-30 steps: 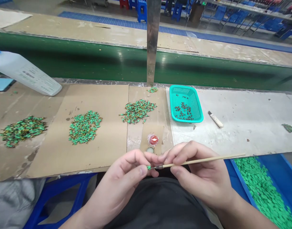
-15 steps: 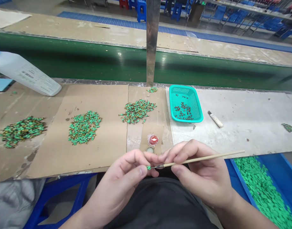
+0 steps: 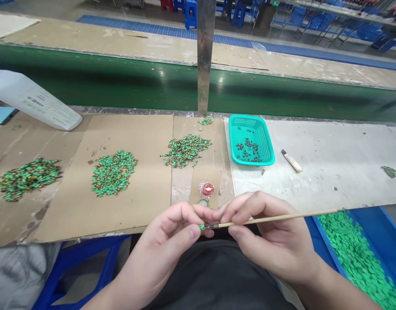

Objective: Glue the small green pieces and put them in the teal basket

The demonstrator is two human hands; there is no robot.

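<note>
A small green piece (image 3: 201,226) is pinched at the fingertips of the left hand (image 3: 172,241), just left of the bristle tip of a thin paintbrush (image 3: 272,218) gripped near-horizontally by the closed fingers of the right hand (image 3: 269,241).

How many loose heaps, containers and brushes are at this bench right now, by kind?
Loose heaps of small green pieces on the bench: 5
Teal plastic mesh basket: 1
Blue plastic bin of green pieces: 1
Thin wooden paintbrush in the right hand: 1
Short flat brush: 1
Total: 9
</note>
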